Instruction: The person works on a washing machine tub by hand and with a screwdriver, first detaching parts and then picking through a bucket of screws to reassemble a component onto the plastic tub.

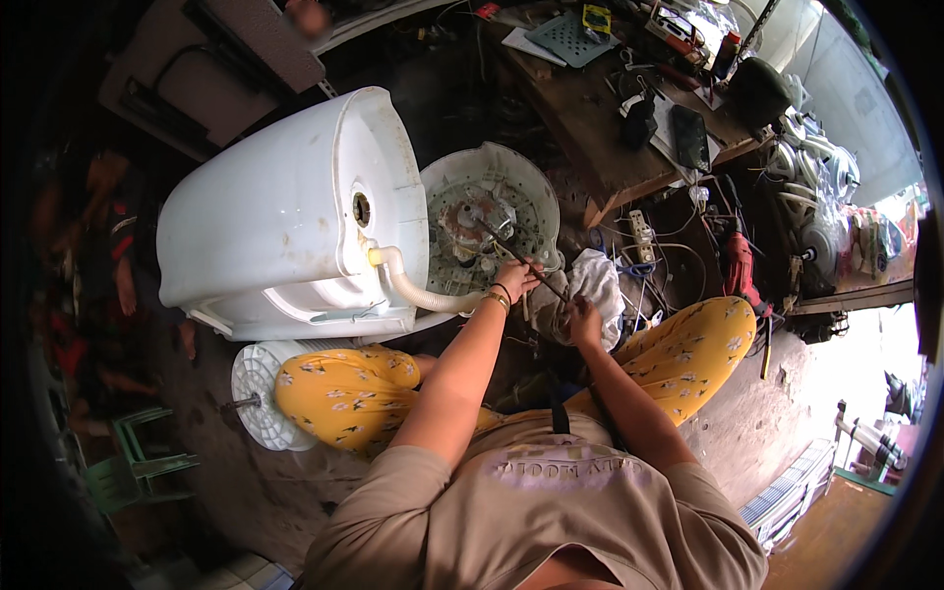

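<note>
My left hand [518,279] is closed around the middle of a long thin dark rod [501,239]. My right hand [583,322] is closed around the rod's near end, beside a crumpled whitish cloth [600,283]. The rod slants away to the far left, its far tip at the metal hub [474,213] inside a round, dirty, pale tub [543,187]. Whether the tip touches the hub I cannot tell. To the left lies a large white plastic washing machine body [261,206] on its side. A pale ribbed hose [397,271] runs from it toward my left wrist.
A white ribbed disc [258,408] with a shaft stands by my left knee. A wooden bench [560,113] at the far right bears a phone [690,136] and tools. Below it are a power strip [641,234], cables and a red drill [739,264]. People are at the far left.
</note>
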`<state>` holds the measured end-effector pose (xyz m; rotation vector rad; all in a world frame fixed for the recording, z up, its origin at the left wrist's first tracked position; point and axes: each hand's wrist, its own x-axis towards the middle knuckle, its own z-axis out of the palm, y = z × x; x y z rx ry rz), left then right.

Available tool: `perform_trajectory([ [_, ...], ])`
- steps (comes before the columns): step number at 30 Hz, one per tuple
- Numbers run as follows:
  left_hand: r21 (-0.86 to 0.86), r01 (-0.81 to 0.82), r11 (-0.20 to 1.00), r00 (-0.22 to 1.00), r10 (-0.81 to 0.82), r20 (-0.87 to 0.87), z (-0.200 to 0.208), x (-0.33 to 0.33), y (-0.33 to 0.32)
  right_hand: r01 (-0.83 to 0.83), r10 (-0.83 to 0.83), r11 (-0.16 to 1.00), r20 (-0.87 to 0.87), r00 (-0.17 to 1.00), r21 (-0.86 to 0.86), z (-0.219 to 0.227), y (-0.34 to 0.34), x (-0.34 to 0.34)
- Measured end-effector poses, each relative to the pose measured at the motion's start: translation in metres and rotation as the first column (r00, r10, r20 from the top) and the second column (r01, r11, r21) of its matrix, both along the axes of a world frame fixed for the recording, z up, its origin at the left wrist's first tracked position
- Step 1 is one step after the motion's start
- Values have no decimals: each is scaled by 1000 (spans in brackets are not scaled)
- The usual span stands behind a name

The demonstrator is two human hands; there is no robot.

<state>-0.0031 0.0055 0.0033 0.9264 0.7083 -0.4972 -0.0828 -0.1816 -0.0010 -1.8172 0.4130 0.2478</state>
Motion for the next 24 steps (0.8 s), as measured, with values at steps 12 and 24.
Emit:
perform_trajectory([
  [12,59,-17,998,1000,16,19,-5,-5,-9,-40,23,993,-146,989,-114,-37,-10,17],
  [24,985,163,-49,844,-510,-165,49,51,83,147,-86,961,251,964,-235,-3,34,17],
])
